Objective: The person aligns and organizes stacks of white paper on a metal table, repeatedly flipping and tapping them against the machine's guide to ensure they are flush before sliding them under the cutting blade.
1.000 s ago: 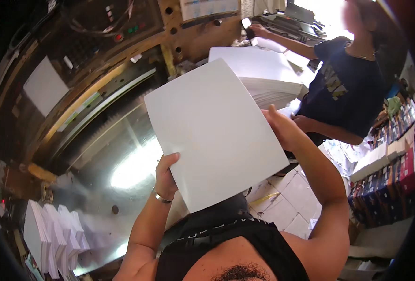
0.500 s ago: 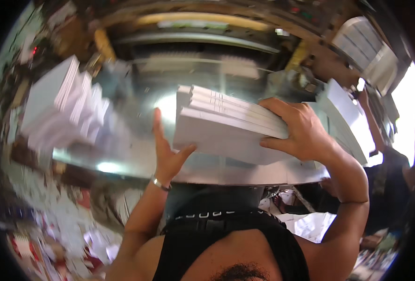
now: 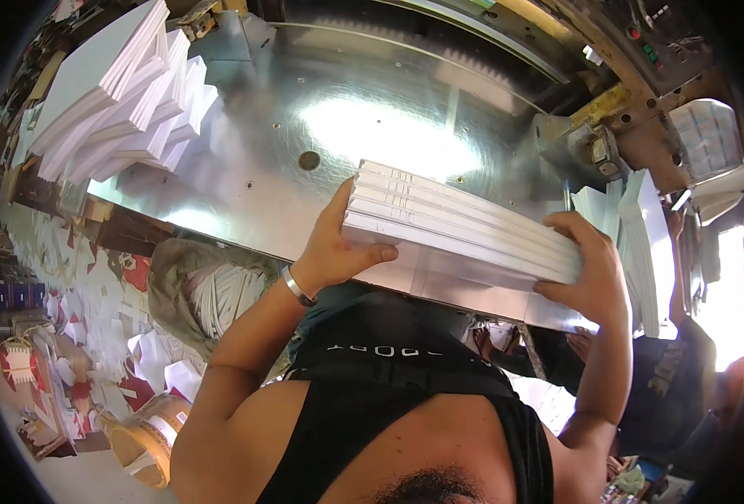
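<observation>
Between my two hands a stack of white paper booklets (image 3: 464,231) is held on its long edge over the near side of the shiny metal table (image 3: 254,143). Several layers show, with short dark lines across their edges near the left end. My left hand (image 3: 338,244) clasps that end, its thumb along the front and the other fingers mostly hidden behind. My right hand (image 3: 590,269) grips the opposite end, thumb in front and fingers over the top.
Staggered piles of white paper (image 3: 111,101) stand at the table's left. More paper blocks (image 3: 645,244) stand at the right, near a person in a dark shirt (image 3: 662,386). A sack (image 3: 212,290), a yellowish tub (image 3: 149,441) and scattered paper lie below on the left.
My left hand has closed in on the stack's left end, from apart to touching. The layers sit more evenly now, and the view has shifted.
</observation>
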### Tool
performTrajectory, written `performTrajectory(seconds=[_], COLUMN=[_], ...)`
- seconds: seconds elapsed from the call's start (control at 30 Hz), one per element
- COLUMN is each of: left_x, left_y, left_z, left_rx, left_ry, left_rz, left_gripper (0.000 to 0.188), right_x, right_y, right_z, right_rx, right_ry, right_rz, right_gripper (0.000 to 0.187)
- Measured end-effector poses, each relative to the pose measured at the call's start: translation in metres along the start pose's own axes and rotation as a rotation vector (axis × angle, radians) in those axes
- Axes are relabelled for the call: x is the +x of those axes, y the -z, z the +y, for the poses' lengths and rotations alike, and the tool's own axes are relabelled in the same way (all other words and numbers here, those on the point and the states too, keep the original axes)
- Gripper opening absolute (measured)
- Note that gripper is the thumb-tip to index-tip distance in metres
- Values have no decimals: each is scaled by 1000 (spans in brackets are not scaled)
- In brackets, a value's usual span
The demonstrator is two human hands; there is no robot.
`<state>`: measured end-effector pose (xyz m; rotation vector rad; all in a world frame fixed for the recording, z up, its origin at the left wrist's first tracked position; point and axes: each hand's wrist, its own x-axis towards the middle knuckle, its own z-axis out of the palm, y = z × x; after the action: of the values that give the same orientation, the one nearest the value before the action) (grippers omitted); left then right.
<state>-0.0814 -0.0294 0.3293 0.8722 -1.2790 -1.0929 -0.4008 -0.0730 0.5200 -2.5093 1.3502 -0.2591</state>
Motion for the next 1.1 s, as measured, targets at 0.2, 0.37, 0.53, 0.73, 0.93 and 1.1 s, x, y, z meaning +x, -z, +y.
performTrajectory(seconds=[0.2, 0.37, 0.53, 0.73, 0.93, 1.1], left_x=[9, 20, 17, 28, 11, -2], left_y=[-7, -6, 0, 11, 25, 5], left_z=[9, 5, 9, 12, -12, -10], left_rx=[121, 320, 171, 182, 241, 165], left_ry=[12, -38, 85, -13, 8, 33], left_rz=[-30, -130, 14, 56, 109, 196], left_gripper=[79, 46, 44, 43, 43, 38], right_x=[-51, -93, -40, -28, -32, -40], right_y=[-53, -180, -154, -158, -182, -198], right_z=[63, 134, 77, 52, 65, 52], right_rx=[794, 686, 904, 1011, 827, 1181], right_ry=[-32, -515, -413, -326, -408, -366], right_rz=[475, 360, 531, 840, 601, 808], right_gripper=[115, 66, 40, 44, 45, 35])
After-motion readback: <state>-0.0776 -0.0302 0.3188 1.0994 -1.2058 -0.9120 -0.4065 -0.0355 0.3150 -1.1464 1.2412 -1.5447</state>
